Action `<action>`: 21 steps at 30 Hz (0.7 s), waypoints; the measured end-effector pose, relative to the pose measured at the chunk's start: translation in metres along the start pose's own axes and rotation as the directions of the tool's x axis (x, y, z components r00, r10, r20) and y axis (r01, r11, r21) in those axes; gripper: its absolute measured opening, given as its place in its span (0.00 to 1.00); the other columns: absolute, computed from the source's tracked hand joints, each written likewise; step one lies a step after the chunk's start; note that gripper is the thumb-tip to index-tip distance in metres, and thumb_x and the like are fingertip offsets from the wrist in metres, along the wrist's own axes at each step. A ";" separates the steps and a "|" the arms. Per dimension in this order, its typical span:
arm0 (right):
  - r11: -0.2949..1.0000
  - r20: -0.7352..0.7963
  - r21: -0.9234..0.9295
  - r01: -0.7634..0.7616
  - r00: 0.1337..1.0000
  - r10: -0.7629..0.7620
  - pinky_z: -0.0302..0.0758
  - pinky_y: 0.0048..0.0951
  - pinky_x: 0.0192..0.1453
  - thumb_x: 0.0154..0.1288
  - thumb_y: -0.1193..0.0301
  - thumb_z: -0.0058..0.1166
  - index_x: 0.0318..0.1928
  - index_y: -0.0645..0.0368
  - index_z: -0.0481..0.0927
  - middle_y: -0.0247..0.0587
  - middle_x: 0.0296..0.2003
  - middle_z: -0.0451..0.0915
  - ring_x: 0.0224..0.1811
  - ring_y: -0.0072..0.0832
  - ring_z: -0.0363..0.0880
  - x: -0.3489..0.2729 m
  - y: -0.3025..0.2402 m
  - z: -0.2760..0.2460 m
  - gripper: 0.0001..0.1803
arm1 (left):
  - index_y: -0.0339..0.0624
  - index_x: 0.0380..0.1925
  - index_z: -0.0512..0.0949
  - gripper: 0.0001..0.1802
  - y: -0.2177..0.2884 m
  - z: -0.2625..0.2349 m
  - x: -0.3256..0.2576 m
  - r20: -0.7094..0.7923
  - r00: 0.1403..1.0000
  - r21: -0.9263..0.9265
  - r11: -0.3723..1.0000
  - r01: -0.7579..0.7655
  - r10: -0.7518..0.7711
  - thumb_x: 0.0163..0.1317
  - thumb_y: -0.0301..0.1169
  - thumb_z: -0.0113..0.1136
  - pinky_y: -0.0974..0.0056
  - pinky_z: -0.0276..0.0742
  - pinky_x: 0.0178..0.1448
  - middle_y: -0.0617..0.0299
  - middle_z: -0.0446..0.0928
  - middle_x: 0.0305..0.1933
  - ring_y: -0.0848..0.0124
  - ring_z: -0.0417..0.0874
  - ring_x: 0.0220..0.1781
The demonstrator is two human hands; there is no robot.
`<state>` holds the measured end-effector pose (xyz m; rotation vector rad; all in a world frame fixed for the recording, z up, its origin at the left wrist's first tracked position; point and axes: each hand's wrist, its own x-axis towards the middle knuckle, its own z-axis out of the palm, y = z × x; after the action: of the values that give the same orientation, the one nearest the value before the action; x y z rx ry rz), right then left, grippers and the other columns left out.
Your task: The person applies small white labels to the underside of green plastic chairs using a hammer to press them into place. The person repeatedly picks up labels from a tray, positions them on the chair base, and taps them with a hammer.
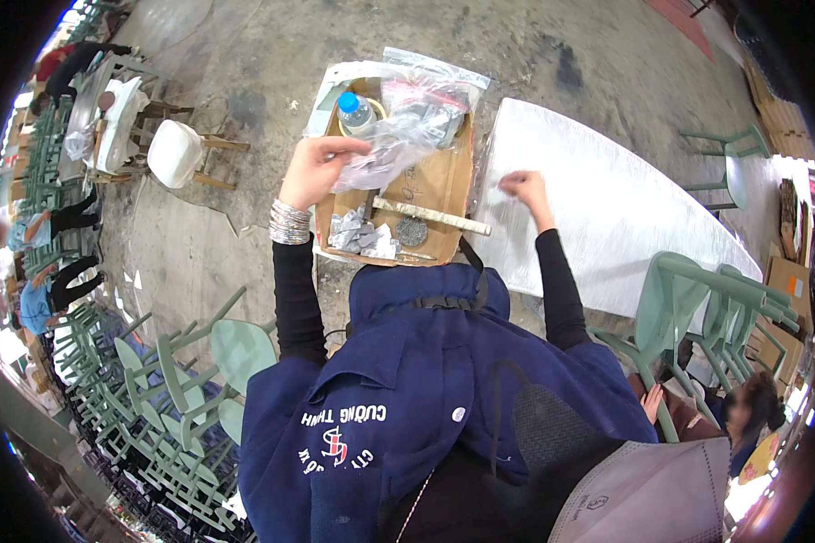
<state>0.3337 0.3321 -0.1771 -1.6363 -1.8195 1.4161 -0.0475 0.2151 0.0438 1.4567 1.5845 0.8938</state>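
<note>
left hand (317, 170) sideways at plastic bag (391, 154)

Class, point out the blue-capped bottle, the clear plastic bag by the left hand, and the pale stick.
Blue-capped bottle (359, 119): head view, clear body below its cap.
Clear plastic bag (386, 157): head view, crumpled middle.
Pale stick (433, 216): head view, midway along its length.

A translucent plastic bag (382, 156) – crumpled – droops from the left hand (321, 165) above a tray (444, 190)
</note>
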 end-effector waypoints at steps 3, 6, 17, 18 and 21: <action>1.000 0.085 -0.017 -0.019 0.996 0.021 0.75 0.23 0.26 0.44 0.72 0.66 0.26 0.59 0.86 0.36 0.18 0.82 0.18 0.20 0.79 0.005 0.048 0.052 0.06 | 0.36 0.37 0.82 0.15 0.047 0.014 0.020 0.088 0.996 0.057 0.998 0.003 -0.008 0.53 0.15 0.49 0.66 0.75 0.51 0.54 0.83 0.38 0.67 0.83 0.44; 0.995 0.216 0.025 -0.097 0.972 0.090 0.77 0.28 0.29 0.40 0.70 0.68 0.40 0.58 0.83 0.42 0.27 0.83 0.25 0.28 0.82 0.020 0.077 0.089 0.20 | 0.37 0.38 0.82 0.16 0.053 0.018 0.052 0.184 0.981 0.242 0.964 -0.112 0.068 0.53 0.15 0.50 0.65 0.76 0.51 0.53 0.83 0.38 0.65 0.83 0.45; 0.798 -0.219 -0.047 0.601 0.773 -0.595 0.74 0.26 0.33 0.53 0.68 0.61 0.38 0.56 0.81 0.35 0.37 0.82 0.29 0.26 0.79 -0.027 -0.205 -0.027 0.11 | 0.42 0.33 0.84 0.10 0.000 0.017 0.101 0.023 0.994 0.392 0.914 -0.109 0.109 0.50 0.21 0.59 0.65 0.78 0.43 0.58 0.83 0.32 0.69 0.83 0.33; 0.737 -0.102 -0.007 0.676 0.733 -0.673 0.74 0.27 0.33 0.52 0.68 0.62 0.39 0.55 0.81 0.34 0.39 0.81 0.29 0.26 0.79 -0.038 -0.232 -0.025 0.12 | 0.42 0.32 0.84 0.09 0.001 0.017 0.104 0.016 0.995 0.394 0.914 -0.093 0.094 0.49 0.22 0.60 0.64 0.79 0.42 0.57 0.83 0.32 0.68 0.83 0.33; 0.456 0.142 -0.202 0.867 0.487 -0.862 0.75 0.33 0.35 0.48 0.66 0.64 0.41 0.54 0.80 0.36 0.38 0.80 0.31 0.33 0.80 -0.041 -0.262 -0.001 0.17 | 0.42 0.30 0.84 0.09 0.017 0.021 0.108 0.026 0.997 0.392 0.916 -0.080 0.076 0.47 0.23 0.61 0.63 0.79 0.41 0.55 0.83 0.31 0.66 0.84 0.33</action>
<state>0.1974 0.3337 0.0501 -0.4774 -2.3666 0.7119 -0.0241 0.3243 0.0399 1.8098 1.7800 0.6296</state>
